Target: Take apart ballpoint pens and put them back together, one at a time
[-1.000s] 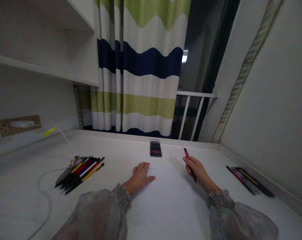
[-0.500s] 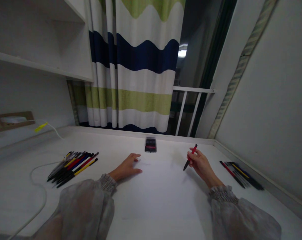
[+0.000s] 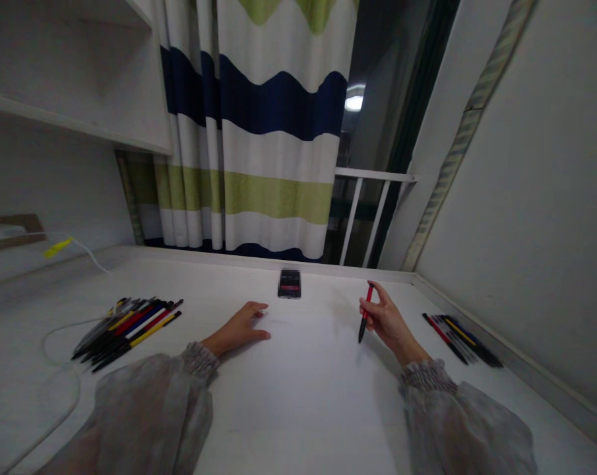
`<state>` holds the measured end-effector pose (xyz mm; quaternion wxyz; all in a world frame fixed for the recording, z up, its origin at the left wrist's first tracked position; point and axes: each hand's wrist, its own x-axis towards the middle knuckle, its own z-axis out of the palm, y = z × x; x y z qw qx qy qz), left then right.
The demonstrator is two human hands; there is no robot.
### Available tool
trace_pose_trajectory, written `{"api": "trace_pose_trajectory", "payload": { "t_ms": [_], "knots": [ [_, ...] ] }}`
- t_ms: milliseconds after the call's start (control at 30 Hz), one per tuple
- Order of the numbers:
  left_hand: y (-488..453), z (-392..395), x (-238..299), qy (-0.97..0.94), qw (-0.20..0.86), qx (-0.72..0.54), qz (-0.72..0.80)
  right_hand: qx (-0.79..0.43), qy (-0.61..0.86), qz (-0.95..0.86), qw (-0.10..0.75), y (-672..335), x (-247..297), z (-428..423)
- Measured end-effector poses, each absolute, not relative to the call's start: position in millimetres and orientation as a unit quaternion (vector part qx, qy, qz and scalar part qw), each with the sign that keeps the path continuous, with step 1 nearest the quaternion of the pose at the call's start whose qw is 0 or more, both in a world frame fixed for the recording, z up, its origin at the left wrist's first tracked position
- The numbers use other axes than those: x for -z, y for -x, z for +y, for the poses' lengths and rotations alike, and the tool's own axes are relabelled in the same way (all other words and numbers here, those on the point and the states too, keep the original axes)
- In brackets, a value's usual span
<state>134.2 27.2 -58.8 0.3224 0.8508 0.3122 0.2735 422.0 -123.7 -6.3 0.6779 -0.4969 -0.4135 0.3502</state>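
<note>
My right hand [image 3: 386, 318] grips a red pen [image 3: 366, 315] with a black lower end, held nearly upright above the white desk, a finger at its top. My left hand [image 3: 239, 330] rests at the left side of what looks like a white sheet of paper [image 3: 308, 376], its thumb and fingers apart and nothing between them. Left of that hand lies a pile of pens [image 3: 130, 330] in black, red, yellow, blue and white. Beyond my right hand, a smaller row of pens [image 3: 461, 340] lies near the right wall.
A small dark device, blurred on its face, [image 3: 289, 284] lies at the desk's back middle. A white cable [image 3: 75, 396] runs down the left side from a wall socket [image 3: 31, 224]. A striped curtain [image 3: 278, 158] hangs behind, and a shelf [image 3: 75, 132] juts out at upper left.
My right hand has tipped the red pen more upright, with a finger now at its top end. The whole view has shifted slightly. My left hand stays spread at the paper.
</note>
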Motion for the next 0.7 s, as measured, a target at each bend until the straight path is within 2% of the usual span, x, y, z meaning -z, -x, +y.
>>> {"api": "trace_pose_trajectory", "payload": {
  "t_ms": [233,333,467,700],
  "knots": [
    [-135.0,33.2,66.4,-0.855,0.316,-0.276,0.306,-0.339,0.529,-0.394,0.671,-425.2,5.7,-124.3],
    [-135.2,36.8,70.7,-0.854,0.317,-0.278,0.303,-0.295,0.576,-0.382,0.660,-433.5,10.9,-120.7],
    [-134.2,39.3,74.0,-0.858,0.316,-0.279,0.292,-0.127,0.747,-0.395,0.520,-457.6,21.4,-118.2],
    [-134.0,40.5,76.1,-0.861,0.307,-0.282,0.292,0.010,0.884,-0.361,0.296,-507.9,27.7,-138.3]
  ]
}}
